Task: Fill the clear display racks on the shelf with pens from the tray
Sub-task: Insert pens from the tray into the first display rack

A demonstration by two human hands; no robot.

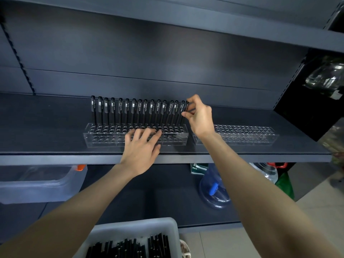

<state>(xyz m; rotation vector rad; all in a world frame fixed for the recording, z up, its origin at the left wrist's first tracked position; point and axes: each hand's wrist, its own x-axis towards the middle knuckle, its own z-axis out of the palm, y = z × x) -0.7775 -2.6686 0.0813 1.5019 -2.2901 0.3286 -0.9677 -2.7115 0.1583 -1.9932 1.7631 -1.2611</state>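
Right hand (200,116) pinches the cap end of a black pen (186,108) at the right end of the back row of the left rack (104,141). Left hand (142,148) lies flat, fingers straight and spread, on that rack's top near its middle. Back row holds upright black pens (138,110) across its full length; front rows are bare holes. Second clear rack (260,137) sits just right of it, no pens. Both on the dark shelf (46,138). Grey tray (173,229) of loose black pens, near bottom centre. Blue water jug (214,190) below the shelf.
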